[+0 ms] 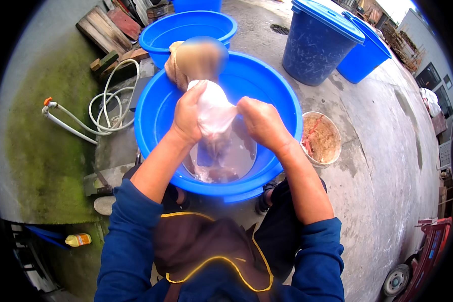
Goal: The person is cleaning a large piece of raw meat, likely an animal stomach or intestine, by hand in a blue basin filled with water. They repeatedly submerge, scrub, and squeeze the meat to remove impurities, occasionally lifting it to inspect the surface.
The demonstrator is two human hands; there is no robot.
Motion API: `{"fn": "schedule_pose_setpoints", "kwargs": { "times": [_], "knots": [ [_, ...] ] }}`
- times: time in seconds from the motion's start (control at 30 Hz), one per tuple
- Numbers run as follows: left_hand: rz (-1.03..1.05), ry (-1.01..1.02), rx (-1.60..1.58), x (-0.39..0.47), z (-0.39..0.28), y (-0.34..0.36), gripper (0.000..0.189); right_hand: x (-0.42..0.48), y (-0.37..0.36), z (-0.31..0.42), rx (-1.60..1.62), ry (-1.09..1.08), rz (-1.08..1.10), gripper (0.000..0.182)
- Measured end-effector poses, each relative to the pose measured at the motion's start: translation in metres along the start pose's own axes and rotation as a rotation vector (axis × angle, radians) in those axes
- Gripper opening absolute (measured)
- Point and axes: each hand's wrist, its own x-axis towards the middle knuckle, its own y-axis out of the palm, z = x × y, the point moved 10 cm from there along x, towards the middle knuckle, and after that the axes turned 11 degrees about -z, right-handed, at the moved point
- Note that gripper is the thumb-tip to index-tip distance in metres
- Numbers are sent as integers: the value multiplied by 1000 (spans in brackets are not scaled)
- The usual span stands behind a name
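My left hand (188, 113) grips a pale, soft, wet piece (213, 107), possibly raw meat or skin, over a large blue plastic tub (294, 109). On its other side my right hand (262, 122) pinches a stretched edge of the piece between closed fingers. Cloudy water (234, 158) lies in the bottom of the tub, with pale bits and darker pieces that cannot be told apart. A tan cloth or sack (177, 71) hangs over the tub's far left rim, beside a blurred patch.
A round bucket (322, 139) with reddish scraps stands right of the tub. Another blue tub (188, 28) and a lidded blue barrel (319, 45) stand beyond. At the left are a coiled hose (107, 98), a tap (49, 104) and wooden boards (104, 30).
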Motion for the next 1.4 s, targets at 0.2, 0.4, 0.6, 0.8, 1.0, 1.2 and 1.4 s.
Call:
{"fn": "schedule_pose_setpoints", "kwargs": {
  "times": [0.2,0.4,0.6,0.8,1.0,1.2,1.4],
  "knots": [
    [77,-53,25,-4,8,3,30,0,-3,-50,-221,35,-75,5],
    [108,-41,-24,-5,-6,4,29,-17,-85,-128,348,598,-245,13],
    [7,-8,44,1,-5,-2,24,-28,-203,-116,627,511,-414,12],
    [-79,84,94,-2,-26,-20,28,-84,-233,-178,1267,244,-341,22],
    [9,-10,137,10,-8,-14,30,-317,-70,-450,-75,1143,152,51],
    [51,-20,93,12,-13,-3,31,-225,-120,-391,-186,994,-166,25],
    [287,-87,60,0,-21,25,45,-36,-96,-146,364,676,-92,30]
  ]
}}
